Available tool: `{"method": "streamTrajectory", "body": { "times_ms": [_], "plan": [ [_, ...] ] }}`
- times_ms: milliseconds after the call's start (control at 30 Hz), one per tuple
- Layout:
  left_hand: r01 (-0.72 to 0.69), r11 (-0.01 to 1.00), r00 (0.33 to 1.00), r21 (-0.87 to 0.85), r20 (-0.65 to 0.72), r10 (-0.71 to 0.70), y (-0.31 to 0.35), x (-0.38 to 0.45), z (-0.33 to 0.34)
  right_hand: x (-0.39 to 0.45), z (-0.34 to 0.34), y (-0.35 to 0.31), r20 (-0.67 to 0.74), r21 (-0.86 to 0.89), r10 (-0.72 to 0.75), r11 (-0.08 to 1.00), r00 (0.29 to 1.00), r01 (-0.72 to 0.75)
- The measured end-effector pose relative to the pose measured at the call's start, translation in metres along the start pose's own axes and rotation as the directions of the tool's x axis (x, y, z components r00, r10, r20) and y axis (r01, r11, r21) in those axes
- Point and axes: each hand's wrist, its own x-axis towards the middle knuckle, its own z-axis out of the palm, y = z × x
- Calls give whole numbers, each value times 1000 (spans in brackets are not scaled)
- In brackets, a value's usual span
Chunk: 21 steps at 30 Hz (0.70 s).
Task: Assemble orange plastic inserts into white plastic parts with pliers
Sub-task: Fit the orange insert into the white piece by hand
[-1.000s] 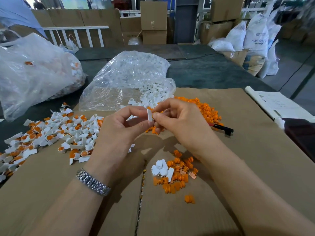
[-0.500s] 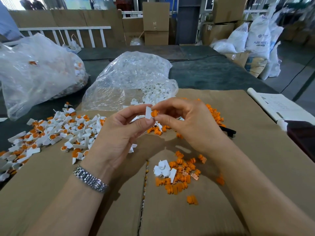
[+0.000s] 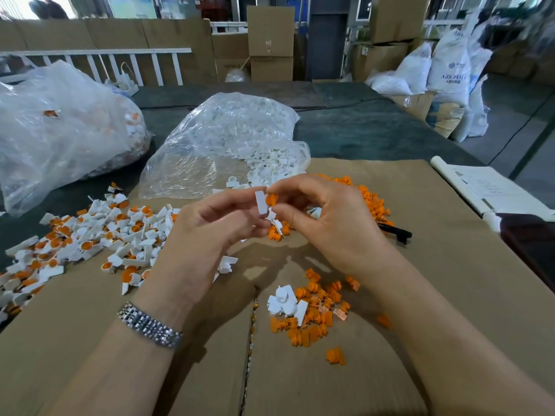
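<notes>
Left hand [image 3: 207, 235] pinches white part [image 3: 260, 202]; right hand [image 3: 327, 223] pinches orange insert [image 3: 271, 200] touching part's right side.

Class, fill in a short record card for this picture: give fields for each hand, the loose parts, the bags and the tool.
left hand: pinches a white plastic part
right hand: pinches an orange insert against that part
finished pieces: heap on the left
orange inserts pile: near, on the cardboard sheet
clear bag of white parts: behind the hands, open
pliers: black handle shows, lying unused
</notes>
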Motion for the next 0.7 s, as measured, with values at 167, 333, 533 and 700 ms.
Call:
{"method": "streamTrajectory", "body": {
  "times_ms": [167,333,533,700],
  "plan": [
    [42,997,997,-67,-54,-46,2,2,1,0,3,-2,40,-73,-46,996,998,49],
    [13,999,999,-37,-51,-15,-1,4,-1,0,3,-2,44,-69,-58,996,997,61],
    [31,999,998,-34,-51,-33,-2,5,-1,-1,4,-1,41,-82,-76,994,996,79],
    [47,997,997,-55,-55,-50,-1,5,-3,-2,6,-2,38,-87,-88,992,995,91]
  ]
}}
